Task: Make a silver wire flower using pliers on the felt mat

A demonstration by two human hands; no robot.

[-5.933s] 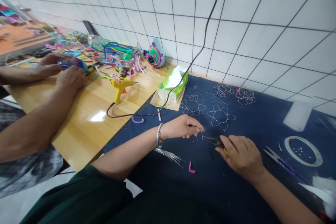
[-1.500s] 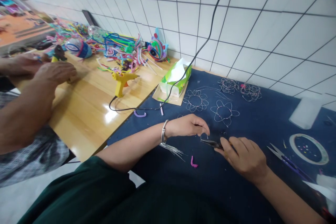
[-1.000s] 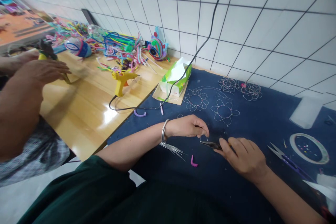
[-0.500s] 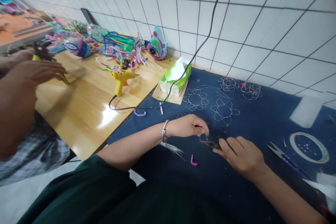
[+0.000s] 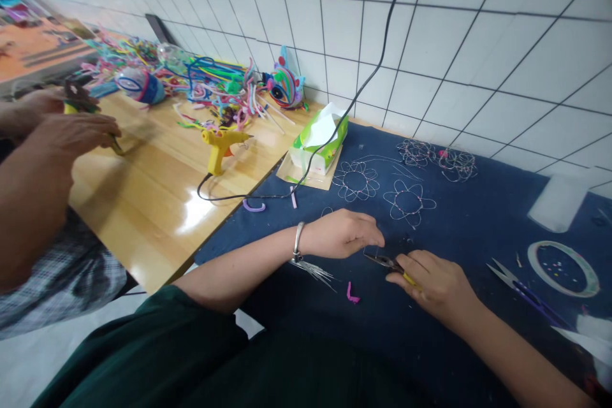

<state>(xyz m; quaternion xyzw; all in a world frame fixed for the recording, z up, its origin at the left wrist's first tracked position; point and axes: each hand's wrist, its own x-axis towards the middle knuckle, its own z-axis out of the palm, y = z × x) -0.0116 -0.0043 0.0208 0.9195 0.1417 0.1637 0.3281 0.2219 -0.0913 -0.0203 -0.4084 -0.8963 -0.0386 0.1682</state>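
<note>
My left hand (image 5: 345,233) is closed in a pinch on a thin wire (image 5: 366,250), most of it hidden by the fingers. My right hand (image 5: 433,284) grips needle-nose pliers (image 5: 386,261) with yellow handles, their jaws pointing left at the wire just below my left fingertips. Below the hands lies a bent magenta strip (image 5: 352,293). A bundle of cut wires (image 5: 313,273) rests beneath my left wrist. Beyond the hands sit two flower-shaped wire frames, the left one (image 5: 356,182) and the right one (image 5: 410,203).
A yellow glue gun (image 5: 222,148) stands on the wooden table, its black cord crossing to the dark cloth near a tissue pack (image 5: 319,140). Scissors (image 5: 526,293) and a tape ring (image 5: 563,269) lie right. At left, another person's hands (image 5: 71,131) hold pliers.
My left hand has turned over the wire, its fingers curling further down. My right hand has shifted slightly left, and the pliers' yellow handle now shows.
</note>
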